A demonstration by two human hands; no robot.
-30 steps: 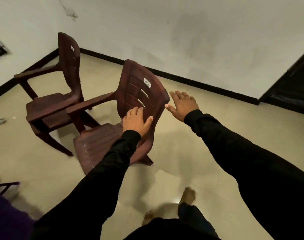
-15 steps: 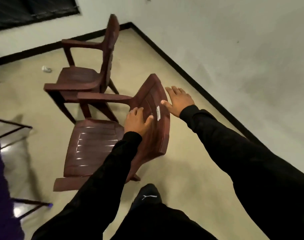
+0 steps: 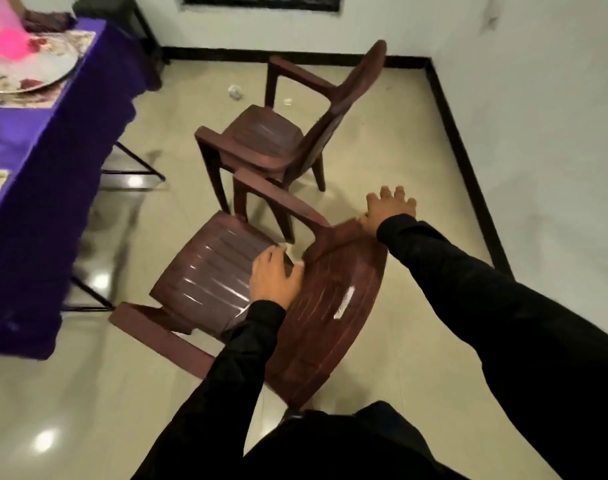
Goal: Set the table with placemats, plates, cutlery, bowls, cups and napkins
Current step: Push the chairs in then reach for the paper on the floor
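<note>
**Chair held at its backrest beside the laid table**

The near chair [image 3: 212, 282] is gripped at the backrest's top edge by the left hand [image 3: 274, 277], fingers curled over it and partly hidden. The right hand [image 3: 389, 209] is laid against the backrest's far corner, fingers spread. A second chair [image 3: 278, 140] stands just behind. At upper left, a plate [image 3: 36, 72] on a placemat [image 3: 74, 43] is cut off by the frame edge on the purple-clothed table [image 3: 46, 168]; a blurred pink object [image 3: 8, 43] cannot be identified.

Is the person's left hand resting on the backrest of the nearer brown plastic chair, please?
Yes, the left hand grips the backrest edge of the nearer brown plastic chair.
</note>
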